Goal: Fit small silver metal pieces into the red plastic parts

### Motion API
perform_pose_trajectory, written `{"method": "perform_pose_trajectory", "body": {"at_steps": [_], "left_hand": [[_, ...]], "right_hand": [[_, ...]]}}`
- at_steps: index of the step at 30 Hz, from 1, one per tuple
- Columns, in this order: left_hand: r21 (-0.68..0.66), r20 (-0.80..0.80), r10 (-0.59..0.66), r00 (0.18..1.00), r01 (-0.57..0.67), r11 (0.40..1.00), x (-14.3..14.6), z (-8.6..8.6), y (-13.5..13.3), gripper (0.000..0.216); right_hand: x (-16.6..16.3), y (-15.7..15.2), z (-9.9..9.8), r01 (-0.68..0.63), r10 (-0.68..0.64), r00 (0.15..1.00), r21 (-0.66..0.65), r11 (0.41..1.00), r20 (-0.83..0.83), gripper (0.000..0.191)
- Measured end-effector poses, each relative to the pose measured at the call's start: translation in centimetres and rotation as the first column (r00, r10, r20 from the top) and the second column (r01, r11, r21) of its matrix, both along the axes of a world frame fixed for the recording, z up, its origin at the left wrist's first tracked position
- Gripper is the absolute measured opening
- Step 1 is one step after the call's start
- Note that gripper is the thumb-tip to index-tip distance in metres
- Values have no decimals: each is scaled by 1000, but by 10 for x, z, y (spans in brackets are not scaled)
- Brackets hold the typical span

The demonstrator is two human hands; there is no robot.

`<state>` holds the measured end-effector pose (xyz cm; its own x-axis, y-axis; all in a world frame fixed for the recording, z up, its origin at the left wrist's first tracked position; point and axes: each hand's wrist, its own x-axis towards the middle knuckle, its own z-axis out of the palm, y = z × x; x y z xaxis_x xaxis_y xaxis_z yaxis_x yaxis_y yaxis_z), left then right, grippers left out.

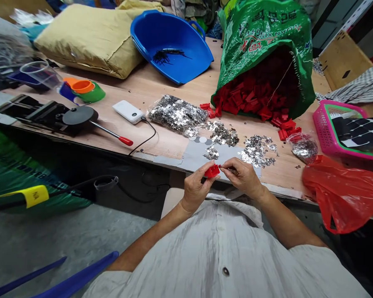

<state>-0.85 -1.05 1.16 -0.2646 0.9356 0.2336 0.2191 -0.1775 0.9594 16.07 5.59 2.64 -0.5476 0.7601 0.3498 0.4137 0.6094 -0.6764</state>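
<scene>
My left hand (196,188) grips a small red plastic part (211,171) between thumb and fingers, just over the table's front edge. Close to its right side, my right hand (244,177) pinches a tiny dark piece (220,166) against the red part; its exact kind is too small to tell. Just beyond the hands lie small heaps of shiny metal pieces (257,151) and a little pile of the same (211,153) on a grey sheet (192,155). Behind them is a clear bag of metal pieces (177,114).
An open green sack (264,31) spills red plastic parts (251,93) at the back. Left of it stand a blue basin (186,68) and a tan sack (87,37). A lever tool (81,116) and a white power bank (128,111) are at left, a pink basket (323,132) and red bag (345,190) at right.
</scene>
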Motion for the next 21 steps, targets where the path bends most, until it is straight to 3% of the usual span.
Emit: {"method": "perform_pose_trajectory", "body": {"at_steps": [8,14,17,21], "left_hand": [[66,-88,-49,995,55,996,0,-9,-3,43],[97,-87,-32,996,41,994,1,-8,-4,39],[137,-118,-2,993,19,990,2,-13,-5,40],[175,-155,26,988,1,985,3,-20,-8,40]], "right_hand": [[-3,-2,-6,-129,128,991,-14,992,-44,11],[-6,-7,-7,-128,128,984,12,992,-127,11],[-6,-8,-9,-98,84,977,-63,993,-194,15],[1,-8,-14,-120,42,961,-275,954,-274,21]]}}
